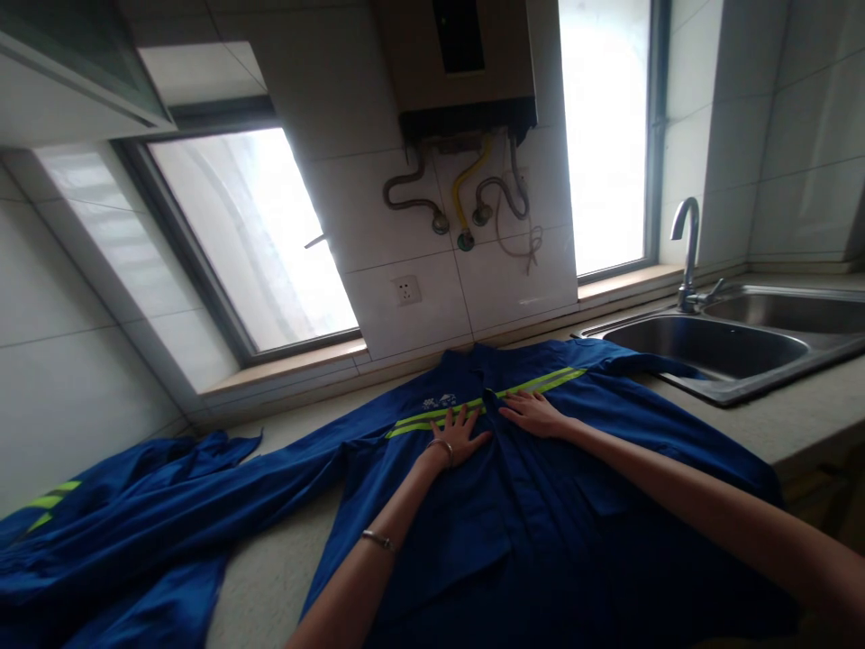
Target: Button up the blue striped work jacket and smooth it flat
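Observation:
A blue work jacket point(459, 523) with yellow-green reflective stripes lies spread front side up, its collar toward the wall. My left hand point(458, 436) rests flat on the chest just by the stripe, fingers spread. On the other side of the front closure, my right hand point(533, 413) lies flat with fingers stretched out, touching the stripe. White lettering shows on the chest above my left hand. One sleeve reaches left, while the other runs toward the sink. The jacket's lower part is dark and partly hidden by my forearms.
Another blue garment point(128, 523) with similar stripes lies bunched at the left on the countertop point(270, 559). A double steel sink point(730, 361) with a faucet point(687, 252) is at the right. A water heater point(466, 72) with pipes hangs on the wall above a socket point(407, 289).

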A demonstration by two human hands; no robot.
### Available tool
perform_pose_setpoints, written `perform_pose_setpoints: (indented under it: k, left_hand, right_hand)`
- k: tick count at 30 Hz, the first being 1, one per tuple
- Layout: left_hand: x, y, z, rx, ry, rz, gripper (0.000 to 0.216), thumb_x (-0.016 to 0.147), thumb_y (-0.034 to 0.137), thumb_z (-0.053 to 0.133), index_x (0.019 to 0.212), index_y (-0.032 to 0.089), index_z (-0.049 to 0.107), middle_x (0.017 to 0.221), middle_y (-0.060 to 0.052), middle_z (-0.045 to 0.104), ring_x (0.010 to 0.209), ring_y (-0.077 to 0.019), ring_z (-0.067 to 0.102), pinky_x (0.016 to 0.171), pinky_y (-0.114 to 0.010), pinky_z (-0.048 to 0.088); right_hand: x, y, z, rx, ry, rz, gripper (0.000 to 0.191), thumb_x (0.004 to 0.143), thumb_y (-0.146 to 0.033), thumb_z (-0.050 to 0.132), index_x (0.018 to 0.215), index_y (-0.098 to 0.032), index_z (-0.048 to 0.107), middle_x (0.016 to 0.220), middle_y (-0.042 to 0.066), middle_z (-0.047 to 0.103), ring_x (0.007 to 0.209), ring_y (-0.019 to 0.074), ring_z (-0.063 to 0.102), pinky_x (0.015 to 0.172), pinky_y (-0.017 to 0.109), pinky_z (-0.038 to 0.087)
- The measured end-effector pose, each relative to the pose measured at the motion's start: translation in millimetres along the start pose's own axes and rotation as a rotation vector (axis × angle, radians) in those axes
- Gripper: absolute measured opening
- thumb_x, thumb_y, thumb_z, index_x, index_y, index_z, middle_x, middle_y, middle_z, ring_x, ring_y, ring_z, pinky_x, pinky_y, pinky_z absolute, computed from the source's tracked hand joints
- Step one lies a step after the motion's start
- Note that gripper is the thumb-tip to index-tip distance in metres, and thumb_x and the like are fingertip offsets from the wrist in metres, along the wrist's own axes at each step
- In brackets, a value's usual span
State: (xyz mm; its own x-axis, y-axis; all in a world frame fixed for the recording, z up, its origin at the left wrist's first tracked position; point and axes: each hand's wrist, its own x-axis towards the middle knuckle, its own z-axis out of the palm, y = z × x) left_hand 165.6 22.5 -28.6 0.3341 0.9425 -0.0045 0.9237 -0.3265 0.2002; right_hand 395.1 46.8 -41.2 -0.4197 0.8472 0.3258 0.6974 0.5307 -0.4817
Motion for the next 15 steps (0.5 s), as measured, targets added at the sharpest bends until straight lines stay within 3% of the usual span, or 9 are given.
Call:
perform_pose_setpoints:
  k: [3,5,8,12,15]
  left_hand:
    - [-10.9,5.0,-2.1,0.061,0.092,-0.009,0.057,0.086,0.053,0.035,0.138,0.028,0.036,0.147,-0.011,0.027,0.134,-0.0402,0.016,0.099,-0.069,0.011]
    - [-24.8,11.3,-6.3,0.181,0.185,0.014,0.048,0.087,0.037,0.040,0.132,0.021,0.044,0.143,-0.015,0.035,0.132,-0.0393,0.022,0.101,-0.065,0.015]
    - [-52.8,24.7,-16.9,0.338,0.284,0.156,0.039,0.078,0.016,0.047,0.116,0.014,0.057,0.131,-0.018,0.046,0.125,-0.0363,0.034,0.101,-0.054,0.026]
    - [-84.8,45.9,-29.2,0.253,0.210,0.229,0.022,0.079,0.016,0.045,0.089,0.015,0.065,0.097,-0.014,0.059,0.098,-0.0281,0.053,0.082,-0.040,0.044]
    - [-97.2,60.3,-28.2,0.082,0.179,0.301,0.025,0.081,0.018,0.045,0.096,0.018,0.065,0.097,-0.009,0.059,0.093,-0.0222,0.053,0.082,-0.034,0.045]
  right_hand:
    - [-12.8,-10.6,-12.4,0.155,0.210,-0.080,0.037,0.092,-0.035,0.037,0.119,-0.018,0.056,0.116,0.009,0.060,0.110,0.0219,0.052,0.097,0.038,0.036]
    - [-34.5,-26.8,-24.4,0.148,0.260,-0.183,0.030,0.089,-0.026,0.040,0.110,-0.018,0.060,0.110,0.008,0.062,0.104,0.0195,0.054,0.092,0.033,0.040]
    - [-81.8,-64.1,-39.9,-0.001,0.173,-0.295,0.021,0.086,-0.022,0.044,0.095,-0.020,0.063,0.099,0.006,0.062,0.098,0.0189,0.054,0.085,0.029,0.041]
    - [-135.1,-111.2,-40.3,-0.217,0.060,-0.167,0.027,0.086,-0.043,0.048,0.086,-0.019,0.059,0.083,0.006,0.060,0.081,0.0205,0.054,0.066,0.029,0.041]
    - [-146.3,-124.1,-33.8,-0.345,0.025,-0.106,0.027,0.081,-0.044,0.052,0.084,-0.018,0.059,0.086,0.008,0.060,0.082,0.0230,0.054,0.063,0.030,0.039]
